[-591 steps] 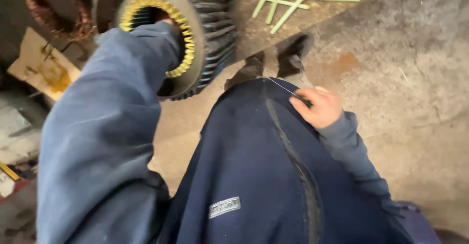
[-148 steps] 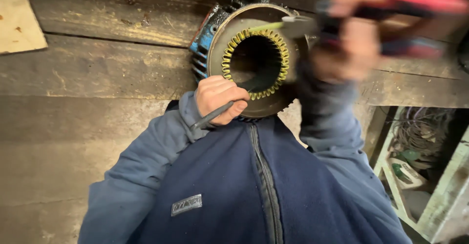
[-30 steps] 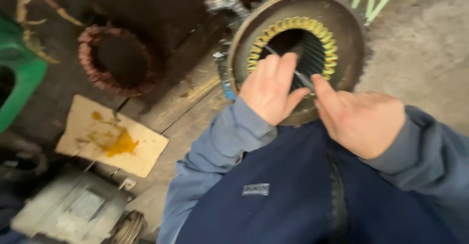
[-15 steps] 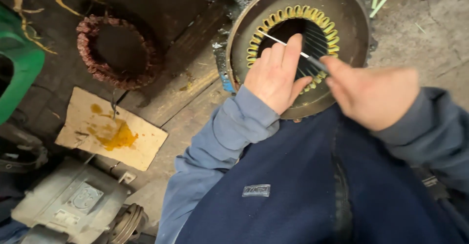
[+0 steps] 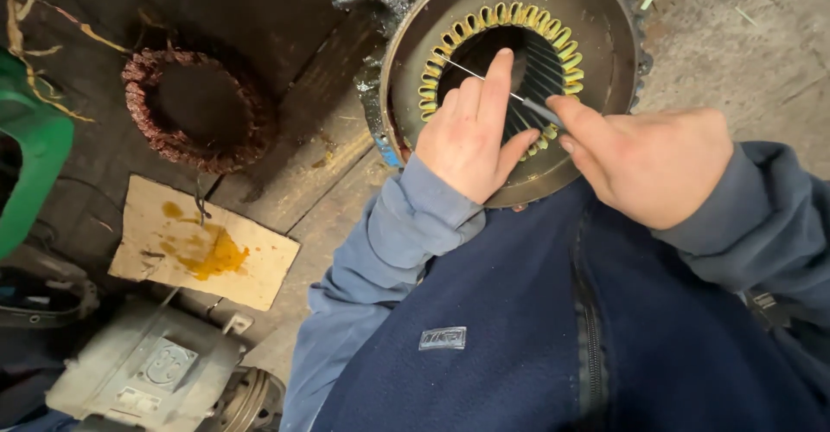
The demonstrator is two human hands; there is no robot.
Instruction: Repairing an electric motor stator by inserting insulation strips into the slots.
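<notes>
While scanning from the left: green plastic thing (image 5: 30, 151) at the edge, copper winding coil (image 5: 197, 108) on dark boards, stained cardboard (image 5: 203, 242) below it. Then left hand (image 5: 471, 134), fingers together and flat against the round motor stator (image 5: 514, 77) with yellow slot liners. Right hand (image 5: 653, 164) pinching a thin rod (image 5: 493, 86) laid across the bore
</notes>
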